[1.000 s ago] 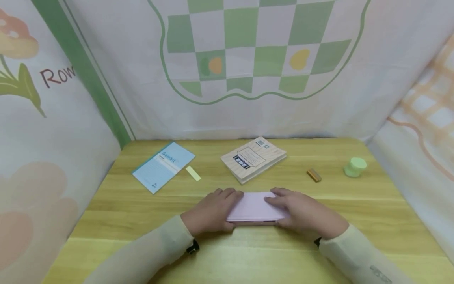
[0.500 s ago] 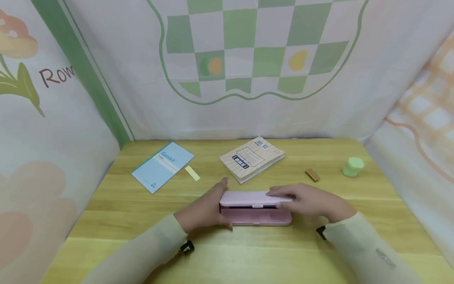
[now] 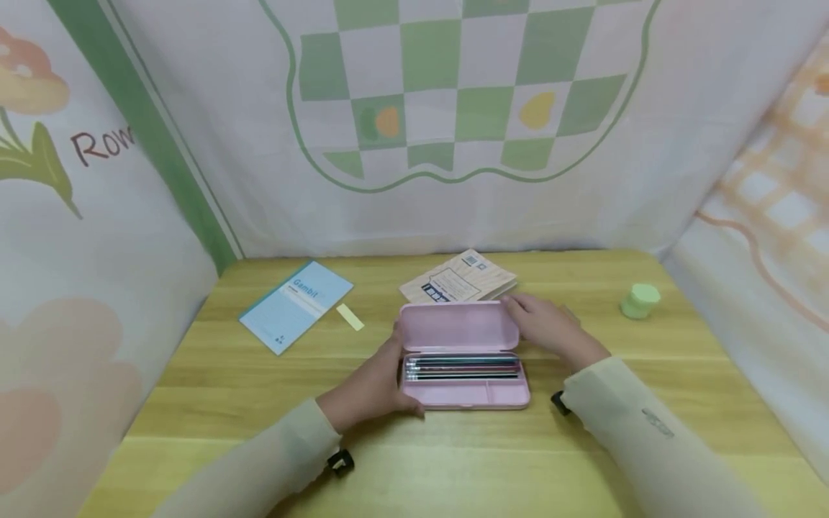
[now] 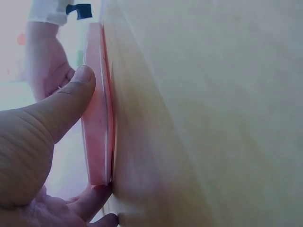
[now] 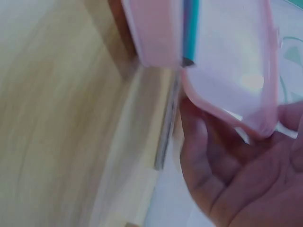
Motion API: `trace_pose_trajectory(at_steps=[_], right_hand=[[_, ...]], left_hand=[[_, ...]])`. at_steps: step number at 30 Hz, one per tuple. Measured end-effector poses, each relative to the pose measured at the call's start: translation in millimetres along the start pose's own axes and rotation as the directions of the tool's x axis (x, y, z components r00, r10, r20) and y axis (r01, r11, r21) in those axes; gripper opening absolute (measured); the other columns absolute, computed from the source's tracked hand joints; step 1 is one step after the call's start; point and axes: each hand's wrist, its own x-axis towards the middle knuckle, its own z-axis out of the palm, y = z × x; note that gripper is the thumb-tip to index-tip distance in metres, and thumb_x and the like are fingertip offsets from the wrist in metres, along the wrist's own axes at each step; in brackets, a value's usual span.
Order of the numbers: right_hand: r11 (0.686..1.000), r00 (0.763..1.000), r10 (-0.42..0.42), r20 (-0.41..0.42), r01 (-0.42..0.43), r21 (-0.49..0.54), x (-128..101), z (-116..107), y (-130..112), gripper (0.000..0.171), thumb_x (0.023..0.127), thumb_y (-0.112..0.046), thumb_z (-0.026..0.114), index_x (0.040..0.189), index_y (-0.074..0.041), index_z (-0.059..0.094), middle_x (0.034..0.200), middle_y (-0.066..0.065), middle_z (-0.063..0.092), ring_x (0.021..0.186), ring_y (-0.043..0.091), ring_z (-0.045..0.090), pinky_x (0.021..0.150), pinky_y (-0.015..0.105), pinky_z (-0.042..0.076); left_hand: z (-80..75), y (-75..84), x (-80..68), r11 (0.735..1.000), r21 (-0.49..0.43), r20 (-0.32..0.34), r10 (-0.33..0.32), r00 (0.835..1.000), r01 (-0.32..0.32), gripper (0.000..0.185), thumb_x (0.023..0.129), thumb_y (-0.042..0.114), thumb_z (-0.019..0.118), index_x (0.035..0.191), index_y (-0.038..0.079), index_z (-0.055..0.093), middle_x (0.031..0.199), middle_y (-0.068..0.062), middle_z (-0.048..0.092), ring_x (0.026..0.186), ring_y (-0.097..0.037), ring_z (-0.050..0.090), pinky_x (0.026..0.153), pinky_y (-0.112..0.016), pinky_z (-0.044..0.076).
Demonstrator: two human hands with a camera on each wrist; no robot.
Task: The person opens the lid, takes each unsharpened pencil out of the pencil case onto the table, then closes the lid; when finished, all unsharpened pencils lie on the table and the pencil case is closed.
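Note:
A pink pencil case (image 3: 447, 396) lies on the table with its lid (image 3: 460, 327) swung up and back. Several pencils (image 3: 463, 367) lie side by side in its rear compartment; the front compartments show bare pink. My left hand (image 3: 369, 388) grips the case's left end, the thumb (image 4: 71, 101) along the front wall and other fingers round the end. At the lid's upper right corner my right hand (image 3: 550, 327) holds the rim, fingers behind it, as the right wrist view shows. A teal pencil (image 5: 191, 28) pokes up beside the lid there.
Behind the lid lies a wood-patterned book (image 3: 469, 277), partly covered. To the left are a blue notebook (image 3: 296, 306) and a pale yellow strip (image 3: 350, 316). A green lidded jar (image 3: 640, 301) stands at right; a small brown object (image 3: 570, 314) is mostly hidden behind the right hand.
The pencil case was closed a second ago, then half open; now its lid is fully raised and pencils show. My right hand has moved up and back with the lid, my left hand slightly left.

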Motion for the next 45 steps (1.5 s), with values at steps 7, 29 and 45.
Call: trace_pose_trajectory(at_steps=[7, 29, 45], right_hand=[[0.995, 0.995, 0.093, 0.023, -0.094, 0.028, 22, 10, -1, 0.071, 0.111, -0.054, 0.021, 0.159, -0.004, 0.037, 0.161, 0.026, 0.036, 0.148, 0.05, 0.03, 0.117, 0.067, 0.025], [0.997, 0.978, 0.05, -0.201, -0.038, 0.065, -6, 7, 1, 0.077, 0.107, -0.059, 0.038, 0.152, 0.002, 0.041, 0.14, 0.029, 0.049, 0.124, 0.046, 0.052, 0.1, 0.064, 0.046], [0.944, 0.946, -0.319, -0.047, 0.313, -0.108, -57, 37, -7, 0.02, 0.089, -0.01, 0.08, 0.109, -0.006, 0.076, 0.099, 0.001, 0.072, 0.09, 0.017, 0.066, 0.08, 0.04, 0.057]], left_hand=[[1.9, -9.9, -2.4, 0.987, 0.15, 0.052, -0.065, 0.997, 0.056, 0.113, 0.068, 0.056, 0.093, 0.159, 0.017, 0.04, 0.162, -0.014, 0.038, 0.147, -0.034, 0.036, 0.121, -0.051, 0.029], [8.7, -24.2, -5.9, 0.996, 0.024, 0.0, -0.082, 0.997, 0.082, 0.104, 0.066, 0.059, 0.093, 0.151, 0.021, 0.048, 0.153, -0.004, 0.047, 0.146, -0.029, 0.031, 0.121, -0.052, 0.029], [8.7, -25.5, -2.7, 0.997, 0.024, -0.017, -0.078, 0.997, 0.079, 0.104, 0.064, 0.059, 0.095, 0.15, 0.02, 0.05, 0.151, -0.004, 0.049, 0.144, -0.026, 0.034, 0.12, -0.049, 0.031]])
